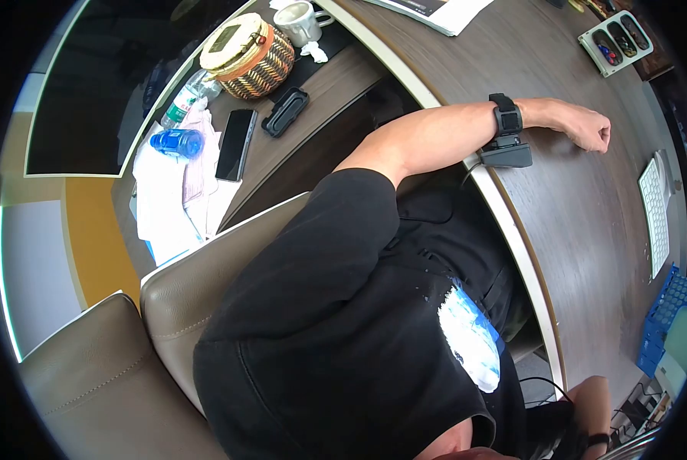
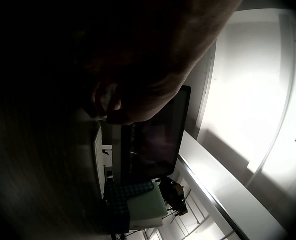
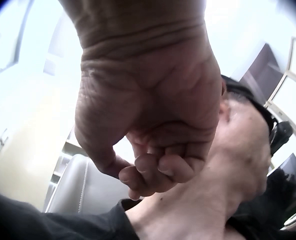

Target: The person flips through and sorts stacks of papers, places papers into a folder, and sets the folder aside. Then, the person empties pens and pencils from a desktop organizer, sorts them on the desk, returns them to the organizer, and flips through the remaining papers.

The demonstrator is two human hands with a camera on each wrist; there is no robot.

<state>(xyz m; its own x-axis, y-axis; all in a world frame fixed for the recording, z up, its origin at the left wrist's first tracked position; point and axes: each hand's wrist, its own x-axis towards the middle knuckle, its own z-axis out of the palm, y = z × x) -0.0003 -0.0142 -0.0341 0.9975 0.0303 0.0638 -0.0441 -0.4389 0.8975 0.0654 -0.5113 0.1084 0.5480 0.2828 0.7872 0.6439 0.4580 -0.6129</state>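
hands, 2. left hand (image 1: 586,129): at the surface (image 1: 581,207), fingers curled into a fist; left wrist view too dark to tell whether anything small is pinched inside. black wrist device (image 1: 506,153): strapped behind that hand. right hand (image 3: 148,110): raised away from the surface, before the person's neck; fingers loosely bent towards the palm, thumb near the index finger, nothing visibly held.

keyboard (image 1: 654,218), 1, white: on the surface, ahead of the left hand and to the person's right, apart from it. long axis runs crosswise before the person. left hand is the nearer of the 2; this forward-and-rightward offset is judged the relation that governs any reach.

monitor (image 2: 155,145), 1: dark screen, past the left hand in the left wrist view.

organiser (image 1: 608,71), 1, white, 3 compartments: to the left of the left hand, small items inside.

blue basket (image 1: 669,295), 1: near the keyboard's right end; pale green item (image 1: 684,337) overlaps it.

printed papers (image 1: 443,14): farther left on the surface.

side table (image 1: 336,80), at the person's left: woven basket (image 1: 263,73), mug (image 1: 300,24), black case (image 1: 285,112), phone (image 1: 237,144), blue bottle (image 1: 176,142), clear bottle (image 1: 181,105) with green label.
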